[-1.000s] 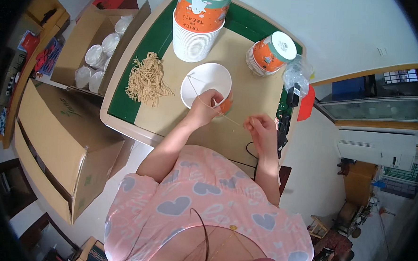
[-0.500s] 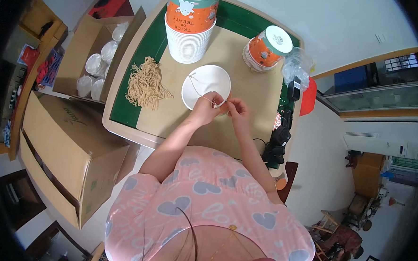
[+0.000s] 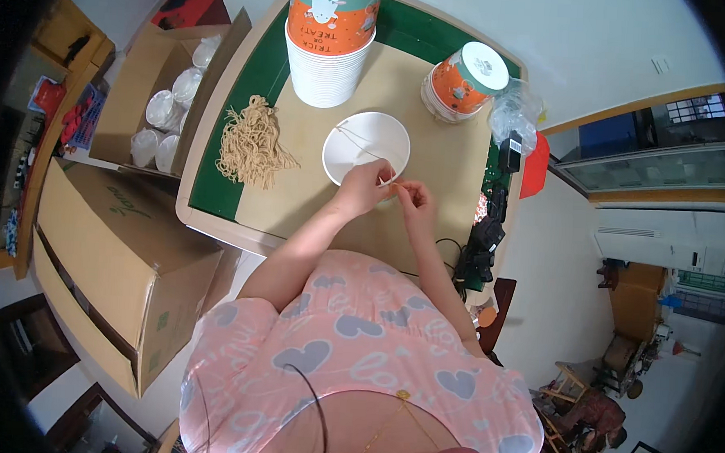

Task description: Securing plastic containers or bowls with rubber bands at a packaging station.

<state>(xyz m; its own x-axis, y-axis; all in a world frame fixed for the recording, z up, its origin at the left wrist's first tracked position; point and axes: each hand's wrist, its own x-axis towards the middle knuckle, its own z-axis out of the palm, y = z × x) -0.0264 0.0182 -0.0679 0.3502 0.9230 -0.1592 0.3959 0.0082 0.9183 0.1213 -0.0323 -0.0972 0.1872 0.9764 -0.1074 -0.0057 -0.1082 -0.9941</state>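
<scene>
A white-lined paper bucket (image 3: 358, 144) lies tipped on the tan board, its mouth facing me. A thin beige cord (image 3: 357, 138) runs across its mouth from the far left rim toward my fingers. My left hand (image 3: 366, 187) is closed at the near right rim, gripping the bucket there with the cord by its fingertips. Close beside it, my right hand (image 3: 415, 205) pinches at the outside of the same rim. What lies between the right fingertips is too small to make out. A tangled bundle of beige cords (image 3: 256, 143) rests to the left.
A tall stack of paper buckets (image 3: 328, 61) stands at the back, a shorter bucket stack (image 3: 467, 80) at back right. Clear plastic bags (image 3: 514, 115) and black cables (image 3: 483, 249) line the right edge. Cardboard boxes (image 3: 124, 247) stand left of the table (image 3: 220, 198).
The bucket has shifted a little to the right and tilted, along with the cord. My hands stay at its rim, the right one's fingers now drawn closer together.
</scene>
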